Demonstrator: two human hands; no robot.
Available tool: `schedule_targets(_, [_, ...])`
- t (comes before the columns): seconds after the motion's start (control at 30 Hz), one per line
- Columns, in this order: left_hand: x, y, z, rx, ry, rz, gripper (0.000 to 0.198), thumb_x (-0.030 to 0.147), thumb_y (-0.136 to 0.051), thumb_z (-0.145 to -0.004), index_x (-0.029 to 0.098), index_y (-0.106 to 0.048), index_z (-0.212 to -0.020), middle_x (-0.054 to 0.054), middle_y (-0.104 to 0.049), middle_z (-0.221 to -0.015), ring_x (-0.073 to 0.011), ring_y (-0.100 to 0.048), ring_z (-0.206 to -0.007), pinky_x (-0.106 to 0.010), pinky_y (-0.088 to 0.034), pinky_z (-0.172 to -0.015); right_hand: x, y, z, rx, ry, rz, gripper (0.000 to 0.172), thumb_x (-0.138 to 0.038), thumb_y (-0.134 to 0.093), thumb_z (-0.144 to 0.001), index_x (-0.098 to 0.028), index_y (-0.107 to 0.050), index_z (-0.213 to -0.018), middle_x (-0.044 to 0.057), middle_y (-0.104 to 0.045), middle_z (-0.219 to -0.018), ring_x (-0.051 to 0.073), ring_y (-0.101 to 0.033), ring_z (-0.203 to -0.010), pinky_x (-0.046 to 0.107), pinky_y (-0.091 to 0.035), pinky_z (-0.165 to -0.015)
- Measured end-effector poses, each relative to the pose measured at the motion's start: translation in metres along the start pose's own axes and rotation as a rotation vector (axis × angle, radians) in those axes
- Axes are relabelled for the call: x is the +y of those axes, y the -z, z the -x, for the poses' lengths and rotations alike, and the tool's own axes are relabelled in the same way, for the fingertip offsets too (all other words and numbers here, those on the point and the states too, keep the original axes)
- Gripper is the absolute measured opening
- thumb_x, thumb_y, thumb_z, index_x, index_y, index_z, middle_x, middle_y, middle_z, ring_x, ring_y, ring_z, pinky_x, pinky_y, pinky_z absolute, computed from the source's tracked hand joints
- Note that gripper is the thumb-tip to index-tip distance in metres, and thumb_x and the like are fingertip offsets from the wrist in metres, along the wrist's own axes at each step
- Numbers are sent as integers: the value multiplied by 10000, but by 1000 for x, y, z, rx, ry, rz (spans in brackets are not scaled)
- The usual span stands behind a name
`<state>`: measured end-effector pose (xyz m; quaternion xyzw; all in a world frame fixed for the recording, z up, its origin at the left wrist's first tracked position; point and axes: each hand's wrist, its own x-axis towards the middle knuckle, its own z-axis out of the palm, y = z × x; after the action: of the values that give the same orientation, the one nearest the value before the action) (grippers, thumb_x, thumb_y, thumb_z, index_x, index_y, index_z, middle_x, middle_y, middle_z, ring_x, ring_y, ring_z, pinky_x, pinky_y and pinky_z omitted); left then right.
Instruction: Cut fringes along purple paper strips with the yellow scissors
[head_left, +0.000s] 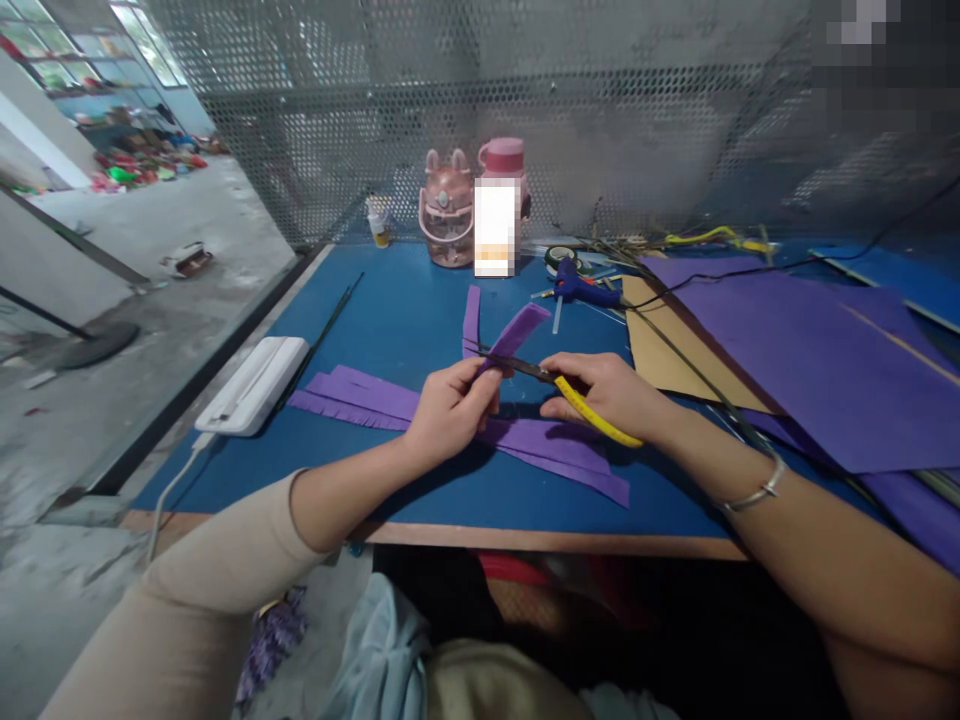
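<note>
My left hand [448, 408] is closed in a pinch on a folded purple strip [516, 332] that sticks up and away from me. My right hand [604, 392] grips yellow-handled scissors [592, 412]; their dark blades [517, 364] meet the strip just past my left fingers. Both hands hover over the blue table [420, 300]. Beneath them lie more purple strips [360, 395] with fringed edges, spread from left to right. A silver bangle [757, 490] sits on my right wrist.
A white flat box [253, 385] with a cord lies at the left. Two pink bottles [472, 205] stand at the back by the perforated metal wall. A blue glue gun [581, 288], brown card [667, 350], large purple sheets [810, 360] and thin green wires fill the right.
</note>
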<state>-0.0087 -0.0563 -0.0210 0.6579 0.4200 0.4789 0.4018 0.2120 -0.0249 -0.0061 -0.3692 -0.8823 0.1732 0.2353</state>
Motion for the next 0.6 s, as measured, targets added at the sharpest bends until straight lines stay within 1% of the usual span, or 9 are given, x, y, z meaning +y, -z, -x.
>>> schedule_targets(0.07, [0, 0, -1, 15, 17, 37, 280, 375, -485, -926, 151, -594, -798, 45, -528, -545, -46, -453, -387, -172, -337, -398, 0, 0, 0, -23, 1, 37, 613, -623, -691, -705, -169, -596, -1106, 88, -660, -996, 220, -617, -814, 307, -469, -697])
schedule_targets(0.13, [0, -1, -1, 25, 25, 71, 291, 406, -493, -919, 153, -592, -816, 44, -536, -552, -48, -455, -386, -171, -339, -390, 1, 0, 0, -51, -6, 82, 777, -696, -714, -616, -178, -556, -1173, 108, -635, -1083, 260, -623, -879, 339, -474, -720])
schedule_targets(0.2, [-1, -1, -1, 19, 21, 73, 305, 424, -500, -913, 152, -594, -811, 39, -545, -556, -49, -459, -392, -171, -348, -395, 1, -1, 0, -74, -14, 105, 824, -728, -706, -592, -191, -544, -1195, 109, -626, -1096, 273, -625, -891, 353, -474, -725])
schedule_targets(0.37, [-1, -1, 0, -7, 8, 11, 322, 400, -486, -921, 147, -604, -762, 24, -564, -559, -50, -470, -407, -171, -364, -417, 1, -2, 0, -60, 11, 63, 774, -736, -671, -636, -192, -558, -1176, 111, -635, -1071, 276, -624, -910, 365, -477, -746])
schedule_targets(0.5, [-2, -1, 0, -20, 5, 1, 334, 394, -481, -920, 149, -595, -724, 21, -566, -550, -54, -466, -411, -177, -368, -428, 1, -3, 0, -12, 60, -5, 639, -698, -637, -713, -184, -603, -1091, 104, -662, -994, 246, -626, -855, 348, -482, -750])
schedule_targets(0.6, [-3, -1, 1, -13, 10, -17, 356, 379, -482, -919, 150, -583, -666, 23, -538, -511, -60, -467, -411, -183, -371, -438, 0, -2, -1, 18, 76, -17, 557, -644, -648, -746, -176, -627, -1049, 95, -678, -959, 224, -628, -826, 316, -480, -738])
